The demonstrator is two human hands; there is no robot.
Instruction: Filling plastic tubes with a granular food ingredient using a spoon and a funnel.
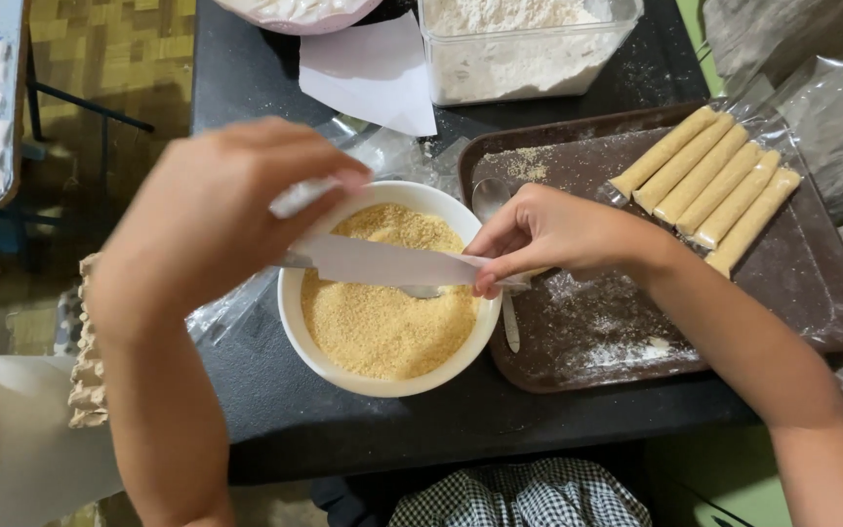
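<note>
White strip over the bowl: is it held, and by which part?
Yes. The left hand pinches one end of the white strip, the right hand the other.

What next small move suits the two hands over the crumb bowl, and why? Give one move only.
Probably lower the white roll into the crumbs. The left hand and right hand hold it by its ends above the white bowl, uncoated, while six crumbed rolls lie on the brown tray.
</note>
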